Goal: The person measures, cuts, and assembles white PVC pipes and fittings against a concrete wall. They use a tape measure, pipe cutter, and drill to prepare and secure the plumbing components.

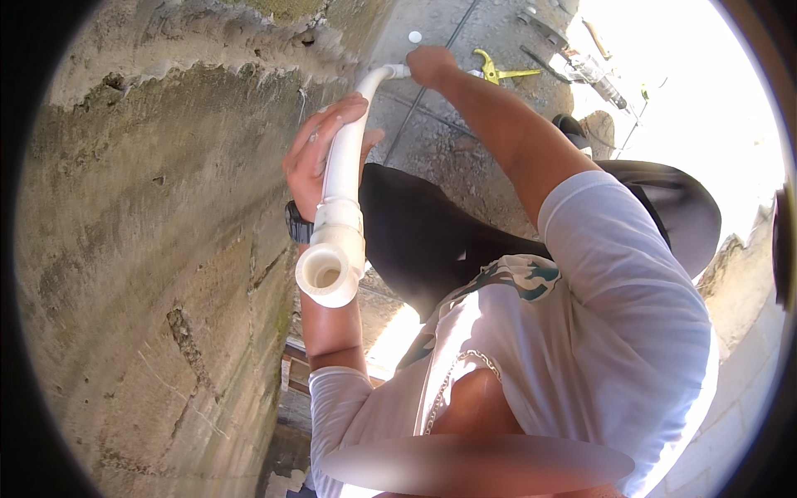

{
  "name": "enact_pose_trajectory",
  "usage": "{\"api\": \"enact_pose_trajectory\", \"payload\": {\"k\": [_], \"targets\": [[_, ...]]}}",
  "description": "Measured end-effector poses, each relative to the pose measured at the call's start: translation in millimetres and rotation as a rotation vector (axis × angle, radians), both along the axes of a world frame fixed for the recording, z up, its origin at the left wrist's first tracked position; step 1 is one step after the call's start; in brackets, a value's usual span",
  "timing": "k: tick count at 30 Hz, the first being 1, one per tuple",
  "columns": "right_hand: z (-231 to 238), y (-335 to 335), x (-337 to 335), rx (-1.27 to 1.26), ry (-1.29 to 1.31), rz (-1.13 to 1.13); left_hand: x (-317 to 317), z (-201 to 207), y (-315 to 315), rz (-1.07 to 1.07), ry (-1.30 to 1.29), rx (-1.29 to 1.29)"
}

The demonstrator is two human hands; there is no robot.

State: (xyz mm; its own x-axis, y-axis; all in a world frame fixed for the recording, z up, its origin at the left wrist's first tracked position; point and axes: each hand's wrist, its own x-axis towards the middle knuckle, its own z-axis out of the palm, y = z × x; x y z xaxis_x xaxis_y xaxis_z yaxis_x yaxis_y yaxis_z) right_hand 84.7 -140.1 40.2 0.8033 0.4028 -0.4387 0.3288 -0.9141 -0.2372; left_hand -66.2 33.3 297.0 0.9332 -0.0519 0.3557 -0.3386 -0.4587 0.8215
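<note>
A long white plastic pipe runs away from me along the concrete wall, bending near its far end. At the near end it carries an off-white elbow fitting whose round open mouth faces up at me. My left hand is wrapped around the pipe's middle, thumb on the right side, with a dark watch on the wrist. Stretched far forward, my right hand is closed at the pipe's far end, by a small white fitting. The very tip of that end is hidden by my fingers.
A rough concrete wall rises close on the left. On the dusty ground beyond my right hand lie a yellow two-armed hand tool, a power drill and a small white disc. A thin dark rod crosses the ground.
</note>
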Motion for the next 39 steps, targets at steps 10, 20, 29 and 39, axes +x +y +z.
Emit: {"api": "enact_pose_trajectory", "payload": {"k": [10, 20, 29, 39], "targets": [[-4.4, 1.1, 3.2, 0.013, 0.008, 0.008, 2.6, 0.0, -0.8, 0.020, 0.013, 0.064], [-11.0, -0.9, 15.0, -0.016, 0.015, 0.154, 7.1, 7.8, 3.4, 0.011, 0.131, -0.017], [-12.8, 2.5, 31.1, -0.088, 0.077, 0.250, 24.8, 1.2, 12.8, -0.025, 0.019, 0.124], [-32.6, -1.9, 39.8, -0.069, -0.078, 0.426, 12.7, -15.7, 8.7, 0.053, 0.128, 0.210]]}}
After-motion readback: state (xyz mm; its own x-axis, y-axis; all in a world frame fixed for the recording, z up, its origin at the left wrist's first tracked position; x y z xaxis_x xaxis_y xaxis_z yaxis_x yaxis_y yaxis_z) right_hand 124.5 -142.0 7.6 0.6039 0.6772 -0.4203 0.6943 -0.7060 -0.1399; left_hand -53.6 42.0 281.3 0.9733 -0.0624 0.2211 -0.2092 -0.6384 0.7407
